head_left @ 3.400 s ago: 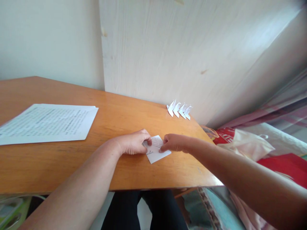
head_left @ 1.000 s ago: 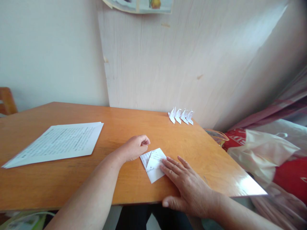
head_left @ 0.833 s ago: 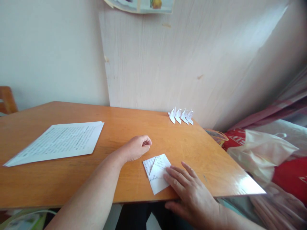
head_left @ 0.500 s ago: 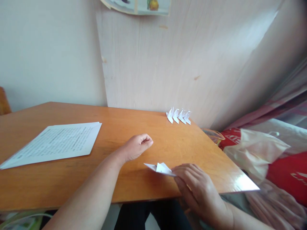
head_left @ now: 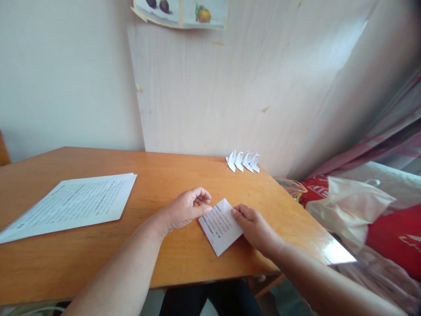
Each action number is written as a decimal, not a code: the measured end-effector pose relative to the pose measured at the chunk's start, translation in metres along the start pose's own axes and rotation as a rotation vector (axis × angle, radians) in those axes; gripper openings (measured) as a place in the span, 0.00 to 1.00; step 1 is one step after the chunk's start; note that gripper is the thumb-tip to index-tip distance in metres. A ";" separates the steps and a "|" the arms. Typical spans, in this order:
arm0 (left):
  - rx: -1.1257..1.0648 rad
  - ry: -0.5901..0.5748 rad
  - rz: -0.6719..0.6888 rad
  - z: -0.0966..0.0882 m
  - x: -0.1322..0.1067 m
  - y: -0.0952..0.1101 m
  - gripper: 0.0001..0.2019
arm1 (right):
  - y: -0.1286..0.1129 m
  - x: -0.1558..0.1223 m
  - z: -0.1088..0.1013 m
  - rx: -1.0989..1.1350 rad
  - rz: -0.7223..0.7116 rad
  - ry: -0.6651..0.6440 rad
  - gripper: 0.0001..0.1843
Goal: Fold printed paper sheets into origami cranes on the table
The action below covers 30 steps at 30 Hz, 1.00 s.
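Observation:
A white paper with printed text is folded into a diamond shape and held tilted up above the front part of the table. My right hand pinches its right corner between thumb and fingers. On the other side, my left hand has its thumb tip at the upper left edge of the paper. Its fingers are curled and stand apart from the thumb, with a gap between them. Whatever lies behind the paper is hidden.
Several folded paper birds stand in a row at the table's back right. A stack of printed sheets lies on the left of the wooden table. Red and white bags crowd beyond the right edge. A wall rises behind.
The folded paper has turned from nearly edge-on to show its printed face. My right hand has moved up and left with it, and my left hand has opened beside its edge.

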<state>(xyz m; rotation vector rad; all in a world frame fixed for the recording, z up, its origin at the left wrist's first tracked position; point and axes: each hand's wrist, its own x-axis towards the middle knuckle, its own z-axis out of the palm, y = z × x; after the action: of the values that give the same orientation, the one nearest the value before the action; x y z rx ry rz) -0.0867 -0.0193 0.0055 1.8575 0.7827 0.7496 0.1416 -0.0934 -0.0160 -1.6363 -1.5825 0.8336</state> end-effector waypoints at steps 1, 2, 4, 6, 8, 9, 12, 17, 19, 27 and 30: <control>0.057 0.003 0.009 0.001 0.000 -0.001 0.13 | 0.001 0.002 0.000 -0.057 -0.026 -0.005 0.19; 0.109 -0.004 0.013 0.002 0.000 -0.003 0.12 | 0.002 0.004 -0.002 -0.126 -0.062 0.003 0.20; 0.180 -0.042 0.008 0.005 0.000 -0.004 0.08 | 0.004 0.007 -0.007 -0.272 -0.149 0.054 0.20; 0.229 -0.073 -0.002 0.007 0.000 -0.005 0.07 | 0.006 0.010 -0.014 -0.373 -0.221 0.132 0.21; 0.270 -0.077 -0.006 0.008 0.000 -0.004 0.07 | 0.010 0.011 -0.020 -0.395 -0.271 0.185 0.20; 0.287 -0.074 -0.007 0.008 0.000 -0.004 0.08 | 0.012 0.010 -0.023 -0.387 -0.291 0.194 0.18; 0.314 -0.061 -0.004 0.008 0.000 -0.003 0.10 | 0.014 0.001 -0.029 -0.361 -0.388 0.156 0.14; 0.298 -0.070 0.002 0.007 0.000 -0.003 0.11 | 0.005 -0.024 -0.028 -0.411 -0.662 -0.072 0.28; 0.304 -0.083 0.002 0.007 -0.001 -0.003 0.09 | 0.001 -0.031 -0.024 -0.460 -0.703 -0.112 0.30; 0.400 -0.203 0.033 0.009 0.000 -0.008 0.11 | -0.001 -0.030 -0.012 -0.561 -0.680 -0.141 0.15; 0.437 -0.248 0.056 0.008 0.000 -0.011 0.11 | 0.000 -0.029 -0.012 -0.580 -0.692 -0.167 0.11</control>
<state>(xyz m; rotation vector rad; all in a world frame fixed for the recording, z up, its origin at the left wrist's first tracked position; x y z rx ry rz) -0.0826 -0.0198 -0.0070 2.3184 0.7780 0.3871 0.1501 -0.1233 -0.0100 -1.2185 -2.4582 0.1434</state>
